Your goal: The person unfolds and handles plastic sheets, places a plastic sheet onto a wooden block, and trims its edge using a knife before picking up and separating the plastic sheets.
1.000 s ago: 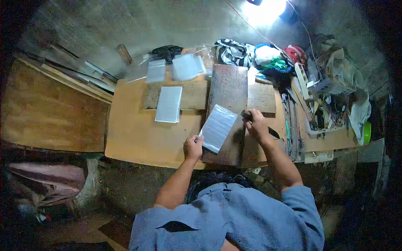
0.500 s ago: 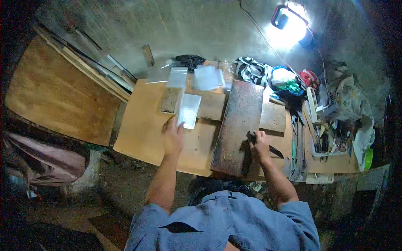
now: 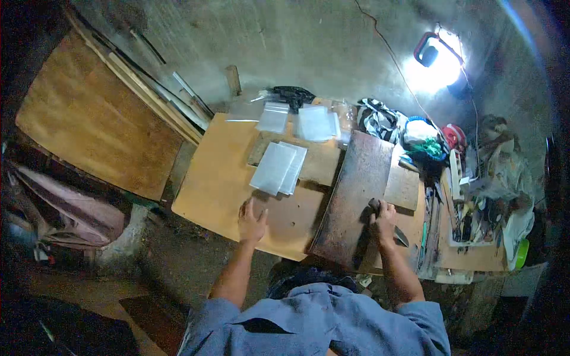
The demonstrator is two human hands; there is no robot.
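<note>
My left hand (image 3: 252, 223) is over the near part of the tabletop, its fingers apart and nothing in them. Just beyond its fingertips, a few translucent plastic sheets or bags (image 3: 274, 169) overlap on a wooden board (image 3: 320, 165). My right hand (image 3: 385, 222) is closed around the dark handle of a knife (image 3: 402, 237), whose blade shows past the hand's right side. That hand rests at the right edge of a long, dark, worn plank (image 3: 356, 178), which lies slanted across the table. Part of the handle is hidden by my fingers.
More plastic sheets (image 3: 316, 123) and a black bag (image 3: 289, 95) lie at the table's back. To the right are a smaller board (image 3: 402, 187), a basket of tools (image 3: 472, 222) and a green bowl (image 3: 522, 254). A bright lamp (image 3: 439, 59) hangs on the wall.
My left hand has let go of a plastic sheet and drawn back toward the near edge; the sheet now lies on the board. The right hand still grips the knife. The view has shifted slightly.
</note>
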